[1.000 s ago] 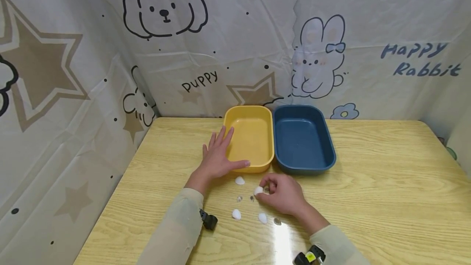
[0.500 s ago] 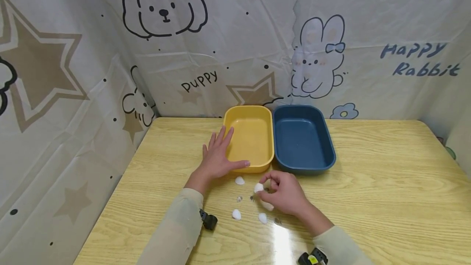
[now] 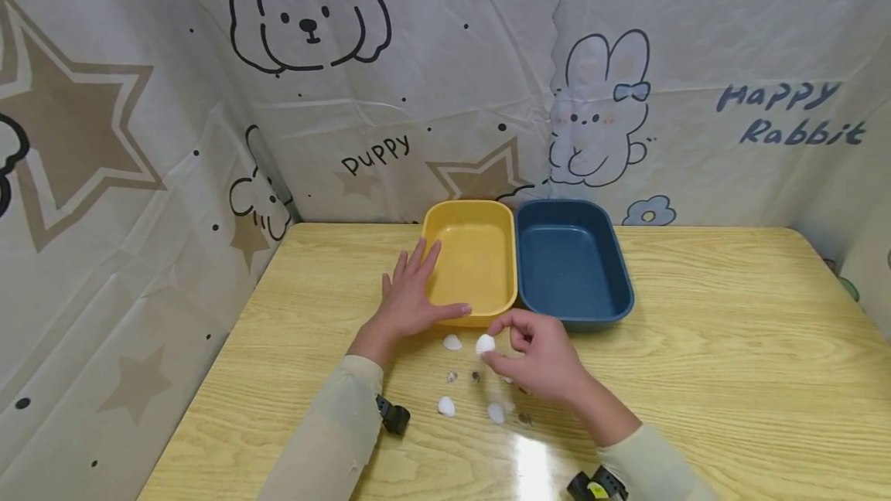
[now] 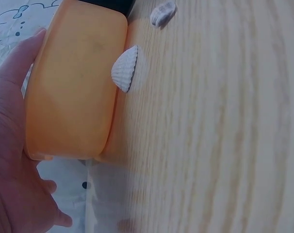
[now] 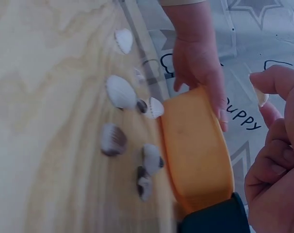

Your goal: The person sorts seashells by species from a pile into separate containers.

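Fingers (image 3: 513, 318), R hand (image 3: 548, 356), pinch shell (image 3: 485, 345); L hand (image 3: 406, 306) splayed on tub (image 3: 476, 261), shell's 12 o'clock. Prob lift; nxt: steady grip.

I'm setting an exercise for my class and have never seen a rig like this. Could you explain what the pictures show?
No robot here: this is a person's bare left hand and right hand at work. The head picture comes from a camera worn on the head, looking forward and down. The other two come from small black cameras, one on each wrist. On the pale wood-grain table stand a yellow, rounded rectangular tray and, beside it, a dark blue tray of similar shape. Small seashells, some white, some brownish, lie scattered in front. The left hand touches the yellow tray's rim. The right hand pinches a white, ribbed seashell above the table.
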Motion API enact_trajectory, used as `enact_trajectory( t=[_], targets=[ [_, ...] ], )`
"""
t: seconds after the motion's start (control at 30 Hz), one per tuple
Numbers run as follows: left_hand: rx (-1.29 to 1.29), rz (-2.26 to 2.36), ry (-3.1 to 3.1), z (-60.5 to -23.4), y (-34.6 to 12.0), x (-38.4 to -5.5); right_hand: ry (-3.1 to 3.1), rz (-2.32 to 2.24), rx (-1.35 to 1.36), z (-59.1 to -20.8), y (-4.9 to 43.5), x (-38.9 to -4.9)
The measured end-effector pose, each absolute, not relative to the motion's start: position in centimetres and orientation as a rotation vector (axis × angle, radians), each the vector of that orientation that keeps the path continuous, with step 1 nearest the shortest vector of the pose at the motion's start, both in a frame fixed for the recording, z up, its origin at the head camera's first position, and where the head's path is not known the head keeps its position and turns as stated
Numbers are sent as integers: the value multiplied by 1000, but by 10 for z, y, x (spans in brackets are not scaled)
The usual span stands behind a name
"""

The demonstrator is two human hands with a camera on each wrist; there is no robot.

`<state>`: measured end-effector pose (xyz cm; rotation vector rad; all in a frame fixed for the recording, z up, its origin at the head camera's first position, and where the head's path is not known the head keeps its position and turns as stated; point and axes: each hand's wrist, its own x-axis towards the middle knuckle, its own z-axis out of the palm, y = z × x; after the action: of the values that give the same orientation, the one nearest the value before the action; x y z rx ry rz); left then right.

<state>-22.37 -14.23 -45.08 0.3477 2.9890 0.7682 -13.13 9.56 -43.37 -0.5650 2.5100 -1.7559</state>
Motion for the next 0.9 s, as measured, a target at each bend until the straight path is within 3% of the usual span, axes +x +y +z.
enact_trajectory(
  t=[0.37,0.9],
  targets=[
    [379,792,2983,-451,-144,-224,2552,-1859,-604,-419,100,-155],
    [360,811,2978,-450,-143,-223,2633,-1905,-460,-413,101,-189]
  ],
)
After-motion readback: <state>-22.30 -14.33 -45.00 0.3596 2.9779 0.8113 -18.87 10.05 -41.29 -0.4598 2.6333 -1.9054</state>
